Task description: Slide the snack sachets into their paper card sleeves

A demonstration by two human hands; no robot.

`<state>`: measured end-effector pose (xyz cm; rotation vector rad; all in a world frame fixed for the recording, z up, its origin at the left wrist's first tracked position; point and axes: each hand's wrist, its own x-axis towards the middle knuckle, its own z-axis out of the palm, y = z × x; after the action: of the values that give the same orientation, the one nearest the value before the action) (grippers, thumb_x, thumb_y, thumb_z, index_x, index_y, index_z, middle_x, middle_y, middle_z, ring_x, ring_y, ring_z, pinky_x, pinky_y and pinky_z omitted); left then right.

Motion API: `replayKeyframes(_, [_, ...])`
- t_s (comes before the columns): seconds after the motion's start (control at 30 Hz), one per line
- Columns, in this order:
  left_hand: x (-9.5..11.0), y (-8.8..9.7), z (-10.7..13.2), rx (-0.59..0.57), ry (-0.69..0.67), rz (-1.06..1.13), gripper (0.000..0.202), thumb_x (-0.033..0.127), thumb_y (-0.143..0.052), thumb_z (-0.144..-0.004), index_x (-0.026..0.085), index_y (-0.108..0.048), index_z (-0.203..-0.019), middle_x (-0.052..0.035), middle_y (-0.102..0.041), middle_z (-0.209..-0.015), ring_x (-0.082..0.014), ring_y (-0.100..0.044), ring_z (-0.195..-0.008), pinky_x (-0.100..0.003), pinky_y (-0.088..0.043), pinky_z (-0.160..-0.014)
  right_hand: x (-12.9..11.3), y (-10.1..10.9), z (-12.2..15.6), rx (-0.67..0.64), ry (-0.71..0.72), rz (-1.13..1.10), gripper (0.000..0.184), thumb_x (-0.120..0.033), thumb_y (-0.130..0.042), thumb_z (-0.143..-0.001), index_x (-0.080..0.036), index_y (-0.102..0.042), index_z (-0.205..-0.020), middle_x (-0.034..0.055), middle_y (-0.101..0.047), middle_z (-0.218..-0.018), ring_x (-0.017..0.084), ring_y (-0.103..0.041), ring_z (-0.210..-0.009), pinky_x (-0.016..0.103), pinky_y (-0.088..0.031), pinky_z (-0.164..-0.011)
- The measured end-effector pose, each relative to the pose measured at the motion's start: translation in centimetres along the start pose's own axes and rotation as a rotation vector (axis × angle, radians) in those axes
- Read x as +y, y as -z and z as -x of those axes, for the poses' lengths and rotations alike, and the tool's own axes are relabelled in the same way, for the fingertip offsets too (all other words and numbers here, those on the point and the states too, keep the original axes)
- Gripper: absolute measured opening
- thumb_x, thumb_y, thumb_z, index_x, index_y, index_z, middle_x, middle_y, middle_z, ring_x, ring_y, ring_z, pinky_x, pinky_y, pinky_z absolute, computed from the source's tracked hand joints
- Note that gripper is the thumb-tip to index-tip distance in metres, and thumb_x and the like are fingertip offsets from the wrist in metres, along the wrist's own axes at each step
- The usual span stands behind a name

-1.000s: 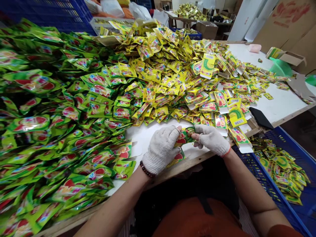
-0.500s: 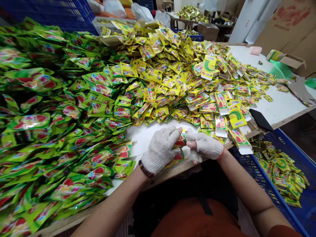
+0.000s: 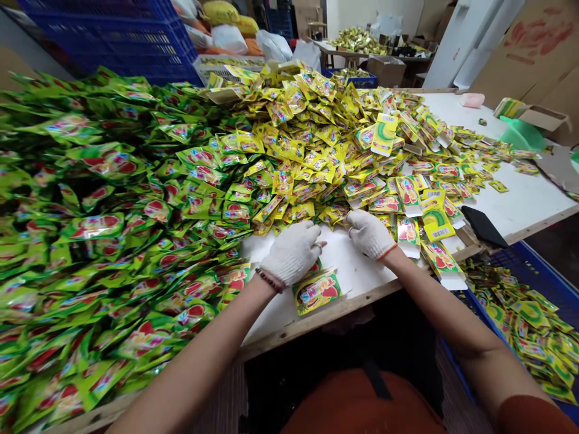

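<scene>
My left hand (image 3: pixel 295 253), in a white knit glove with bare fingertips, is over the white tabletop at the front edge of the pile. Its fingers are half bent, the thumb is apart from them, and no held thing shows. Beneath its wrist lies a flat green box with watermelon print (image 3: pixel 318 293), another green piece partly hidden behind it. My right hand (image 3: pixel 371 235), gloved the same way, has its fingers curled at the edge of the yellow sachets (image 3: pixel 312 160). Whatever its fingertips hold is hidden. Green sachets (image 3: pixel 158 211) heap up on the left.
Small printed boxes (image 3: pixel 407 196) lie on the pile's right side. A black phone-like slab (image 3: pixel 483 226) rests by the table's wooden edge (image 3: pixel 362 301). Below right stands a blue crate (image 3: pixel 520 259) of yellow packs. Stacked blue crates (image 3: pixel 122 42) rise behind the green heap.
My hands have parted and reached forward from the table edge to the pile. The green box that was between them now lies on the tabletop. The view has tilted up slightly.
</scene>
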<state>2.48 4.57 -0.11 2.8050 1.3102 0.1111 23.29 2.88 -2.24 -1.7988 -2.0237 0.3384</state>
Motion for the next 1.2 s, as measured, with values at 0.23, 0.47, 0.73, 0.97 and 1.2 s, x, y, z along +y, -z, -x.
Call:
replayKeyframes(0.23, [-0.3, -1.5, -4.2, 0.071, 0.252, -0.149, 0.026, 0.025, -0.051, -0.088, 0.011, -0.065, -0.106, -0.0181, -0.064, -0.107, -0.0331, -0.061, -0.102, -0.038, -0.045, -0.076, -0.9, -0.2, -0.3, -0.113, -0.102, 0.323, 0.040, -0.019, -0.052, -0.087, -0.019, -0.059, -0.126, 0.0123, -0.059, -0.128, 0.024, -0.064, -0.099, 0.033, -0.051, -0.080])
replayKeyframes(0.47, [-1.9, -1.6, -2.0, 0.306, 0.257, -0.039, 0.024, 0.025, -0.044, -0.092, 0.020, -0.068, -0.092, -0.0103, -0.069, -0.102, -0.0262, -0.064, -0.094, -0.034, -0.043, -0.070, 1.0, 0.0, 0.5, 0.124, 0.026, 0.086, 0.025, -0.016, -0.047, -0.087, -0.018, -0.067, -0.102, 0.0098, -0.068, -0.102, 0.023, -0.063, -0.094, 0.031, -0.049, -0.084])
replayKeyframes(0.73, [0.8, -1.7, -4.4, 0.084, 0.226, -0.137, 0.025, 0.025, -0.049, -0.090, 0.015, -0.068, -0.102, -0.0177, -0.064, -0.104, -0.0325, -0.061, -0.098, -0.038, -0.045, -0.072, 2.0, -1.1, 0.1, 0.399, -0.065, -0.244, 0.022, -0.028, -0.051, -0.086, -0.020, -0.071, -0.093, 0.0077, -0.072, -0.089, 0.025, -0.066, -0.089, 0.037, -0.052, -0.087])
replayKeyframes(0.97, [-0.6, -1.7, -3.6, 0.088, 0.315, -0.058, 0.028, 0.013, -0.041, -0.088, 0.015, -0.066, -0.099, -0.0176, -0.066, -0.102, -0.0308, -0.064, -0.094, -0.038, -0.047, -0.072, 2.2, -1.0, 0.3, 0.414, -0.005, -0.339, 0.026, -0.027, -0.051, -0.084, -0.019, -0.070, -0.099, 0.0085, -0.071, -0.096, 0.025, -0.064, -0.093, 0.037, -0.051, -0.089])
replayKeyframes(1.2, [-1.9, -0.3, -1.1, 0.335, 0.428, 0.934, 0.013, 0.032, -0.060, -0.077, 0.019, -0.058, -0.078, -0.0027, -0.065, -0.076, -0.0212, -0.065, -0.076, -0.036, -0.054, -0.073, 0.9, 0.0, 0.8, 0.231, 0.168, -0.451, 0.015, -0.025, -0.059, -0.080, -0.020, -0.057, -0.066, 0.0050, -0.062, -0.088, 0.019, -0.058, -0.086, 0.032, -0.048, -0.083])
